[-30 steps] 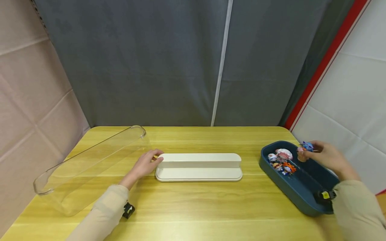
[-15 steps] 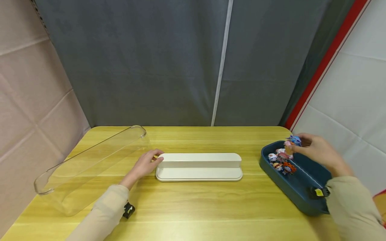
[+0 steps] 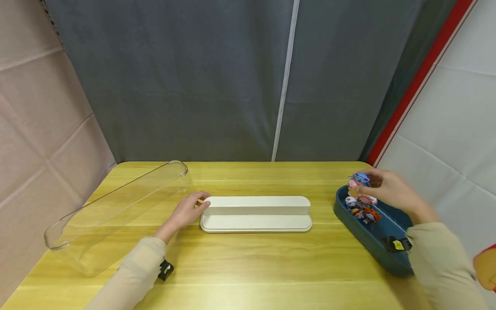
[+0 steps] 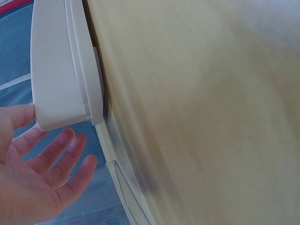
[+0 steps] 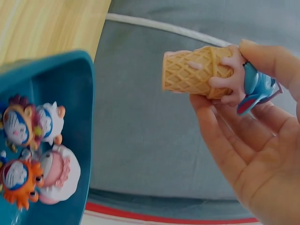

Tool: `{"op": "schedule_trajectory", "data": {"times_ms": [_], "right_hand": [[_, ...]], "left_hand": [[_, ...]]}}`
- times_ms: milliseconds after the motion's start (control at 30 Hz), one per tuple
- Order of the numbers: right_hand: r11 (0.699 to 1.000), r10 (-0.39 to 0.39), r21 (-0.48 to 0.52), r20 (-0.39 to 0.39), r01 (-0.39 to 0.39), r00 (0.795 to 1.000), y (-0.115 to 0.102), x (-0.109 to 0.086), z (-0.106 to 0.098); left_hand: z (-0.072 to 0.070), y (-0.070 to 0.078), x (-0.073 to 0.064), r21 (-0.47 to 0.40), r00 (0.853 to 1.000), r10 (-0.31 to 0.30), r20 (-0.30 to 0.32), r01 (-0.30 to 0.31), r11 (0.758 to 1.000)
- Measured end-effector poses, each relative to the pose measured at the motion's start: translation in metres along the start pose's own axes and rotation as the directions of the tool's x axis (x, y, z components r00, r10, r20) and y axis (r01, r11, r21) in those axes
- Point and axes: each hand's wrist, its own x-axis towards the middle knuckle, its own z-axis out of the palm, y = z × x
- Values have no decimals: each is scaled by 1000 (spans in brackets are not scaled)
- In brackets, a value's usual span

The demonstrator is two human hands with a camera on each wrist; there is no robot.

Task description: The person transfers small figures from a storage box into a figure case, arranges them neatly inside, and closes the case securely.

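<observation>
In the head view my right hand (image 3: 391, 193) holds a small figurine (image 3: 358, 183) over the far end of a dark blue bin (image 3: 356, 234). The right wrist view shows it as a waffle ice-cream cone (image 5: 197, 70) with pink drips and a blue character on top, pinched between thumb and fingers. Several more figurines (image 3: 362, 209) lie heaped in the bin. My left hand (image 3: 188, 209) pinches the left end of a white stepped display base (image 3: 255, 221) between thumb and index finger; in the left wrist view its other fingers (image 4: 58, 168) curl loosely beside the base's corner (image 4: 56, 112).
A clear plastic cover (image 3: 116, 219) lies tilted on the left of the wooden table (image 3: 248, 267). A grey curtain (image 3: 193, 86) hangs behind the table's far edge. To the right rises a white panel with a red border (image 3: 420, 82).
My right hand has carried the cone figurine left, from over the bin's right side to its far left corner. The left hand and the white base have stayed in place.
</observation>
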Motion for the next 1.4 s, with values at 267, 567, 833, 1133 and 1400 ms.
{"op": "schedule_trajectory", "data": {"times_ms": [267,567,833,1133,1400], "right_hand": [[992,-36,126,59,29,998,-16,11,15],[989,-130,86,68,124,989,-35,20,27],[977,-183,127,97,171,978,-45,27,39],[965,-231,154,112,213,966,-50,36,50],[952,-260,204,151,227,954,-63,42,63]], "left_hand": [[0,-2,0,6,1000,8,-4,-8,1000],[2,-2,1,11,1000,8,-3,-8,1000],[1,1,1,11,1000,9,0,-9,1000],[3,1,2,4,1000,9,1,-9,1000],[4,-1,4,6,1000,16,4,-16,1000]]}}
